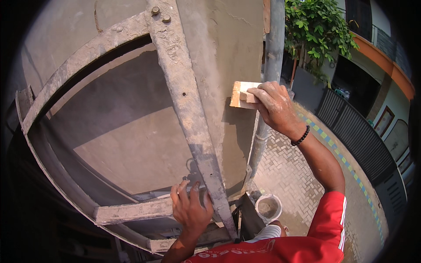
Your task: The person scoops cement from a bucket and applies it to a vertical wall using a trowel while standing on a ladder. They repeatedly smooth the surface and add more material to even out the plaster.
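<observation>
My right hand (274, 105) is closed around the handle of a small wooden plastering float (237, 97). The board is at the plastered wall (239, 48), close to its right-hand corner; whether it touches cannot be made out. A darker shadow falls below it. My left hand (192, 208), thumb and fingers apart, is at a mortar-spattered scaffold frame (186, 94), over its lower crossbar (136, 210) and next to the slanted upright. It appears to rest there with nothing held. Grey smears mark the fingers of my right hand.
A white bucket (279, 209) with grey mortar stands below on the patterned paving (280, 162). A grey pipe (274, 48) rises beside the wall corner. The frame's curved bar (81, 63) arches at left. Beyond the lane are a dark gate (351, 118) and a leafy tree (318, 33).
</observation>
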A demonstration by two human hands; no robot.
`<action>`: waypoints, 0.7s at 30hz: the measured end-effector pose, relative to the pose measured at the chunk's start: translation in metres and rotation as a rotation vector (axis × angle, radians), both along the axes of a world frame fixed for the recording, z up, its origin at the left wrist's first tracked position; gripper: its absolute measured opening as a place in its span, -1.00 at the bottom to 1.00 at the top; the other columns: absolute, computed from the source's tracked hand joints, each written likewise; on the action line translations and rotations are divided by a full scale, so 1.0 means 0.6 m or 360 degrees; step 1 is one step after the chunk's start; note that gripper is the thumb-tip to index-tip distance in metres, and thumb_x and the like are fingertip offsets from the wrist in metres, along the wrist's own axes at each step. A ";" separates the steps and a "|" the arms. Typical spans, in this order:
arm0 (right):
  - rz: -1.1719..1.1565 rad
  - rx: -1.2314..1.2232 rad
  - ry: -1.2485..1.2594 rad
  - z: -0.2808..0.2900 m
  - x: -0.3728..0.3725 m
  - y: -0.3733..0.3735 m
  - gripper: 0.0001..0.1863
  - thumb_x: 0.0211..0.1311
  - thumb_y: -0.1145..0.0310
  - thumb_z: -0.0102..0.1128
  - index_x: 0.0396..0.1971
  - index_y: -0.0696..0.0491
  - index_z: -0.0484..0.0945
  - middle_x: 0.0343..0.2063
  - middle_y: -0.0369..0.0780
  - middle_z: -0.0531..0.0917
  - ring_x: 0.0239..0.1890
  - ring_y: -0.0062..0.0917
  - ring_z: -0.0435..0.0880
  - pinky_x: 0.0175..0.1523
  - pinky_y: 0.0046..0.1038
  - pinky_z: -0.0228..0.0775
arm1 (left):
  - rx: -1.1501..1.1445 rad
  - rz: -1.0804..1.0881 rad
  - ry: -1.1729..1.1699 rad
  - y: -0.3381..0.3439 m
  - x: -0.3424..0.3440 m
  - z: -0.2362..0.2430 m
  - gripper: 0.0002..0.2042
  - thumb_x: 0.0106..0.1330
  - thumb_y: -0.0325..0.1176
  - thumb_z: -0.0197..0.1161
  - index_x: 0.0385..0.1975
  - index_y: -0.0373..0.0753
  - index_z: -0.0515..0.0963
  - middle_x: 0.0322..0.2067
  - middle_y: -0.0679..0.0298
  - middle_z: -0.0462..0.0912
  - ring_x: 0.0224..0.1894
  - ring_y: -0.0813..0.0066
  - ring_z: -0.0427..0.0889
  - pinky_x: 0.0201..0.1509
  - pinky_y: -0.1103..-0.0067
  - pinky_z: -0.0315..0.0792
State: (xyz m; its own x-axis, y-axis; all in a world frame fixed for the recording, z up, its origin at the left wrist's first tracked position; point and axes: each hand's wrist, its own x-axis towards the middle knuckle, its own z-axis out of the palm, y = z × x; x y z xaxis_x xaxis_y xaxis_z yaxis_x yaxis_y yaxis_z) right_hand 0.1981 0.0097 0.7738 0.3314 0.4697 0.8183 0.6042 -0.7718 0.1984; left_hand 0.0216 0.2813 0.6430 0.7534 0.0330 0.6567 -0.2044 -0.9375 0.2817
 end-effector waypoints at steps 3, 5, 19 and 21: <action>-0.0078 0.0132 -0.0142 0.134 0.020 -0.040 -0.69 0.13 0.49 0.22 -0.08 0.02 0.58 -0.24 -0.22 0.56 -0.12 -0.28 0.52 -0.11 -0.27 0.30 | -0.0080 -0.0064 -0.0031 -0.012 0.004 0.008 -0.68 -0.01 -0.48 0.33 -0.20 -0.34 0.56 0.02 0.04 0.50 0.12 -0.18 0.42 0.06 0.15 0.39; -0.0097 0.0091 -0.0099 0.150 0.043 -0.051 -0.73 0.17 0.45 0.23 -0.10 0.00 0.59 -0.24 -0.23 0.54 -0.13 -0.30 0.50 -0.09 -0.28 0.29 | -0.0083 -0.0081 -0.0034 -0.011 0.005 0.007 -0.67 -0.01 -0.48 0.33 -0.18 -0.34 0.56 0.03 0.04 0.49 0.12 -0.17 0.43 0.07 0.14 0.39; -0.0100 -0.0011 0.0989 -0.433 -0.035 -0.031 -0.72 0.20 0.38 0.16 -0.07 0.02 0.56 -0.17 -0.18 0.54 -0.04 -0.28 0.49 0.04 -0.21 0.25 | 0.0320 -0.0859 -0.0392 0.010 -0.025 0.128 -0.57 -0.01 -0.60 0.35 -0.04 -0.33 0.56 -0.10 0.04 0.55 0.07 -0.05 0.46 0.12 0.13 0.39; -0.0042 0.0334 0.1067 -0.443 -0.063 -0.050 -0.69 0.21 0.37 0.16 -0.03 0.05 0.56 -0.19 -0.14 0.54 -0.05 -0.21 0.50 0.05 -0.19 0.27 | 0.0621 -0.0923 -0.0338 -0.039 -0.004 0.195 -0.54 0.02 -0.60 0.33 0.01 -0.37 0.53 -0.11 0.01 0.55 0.03 -0.01 0.49 0.11 0.15 0.41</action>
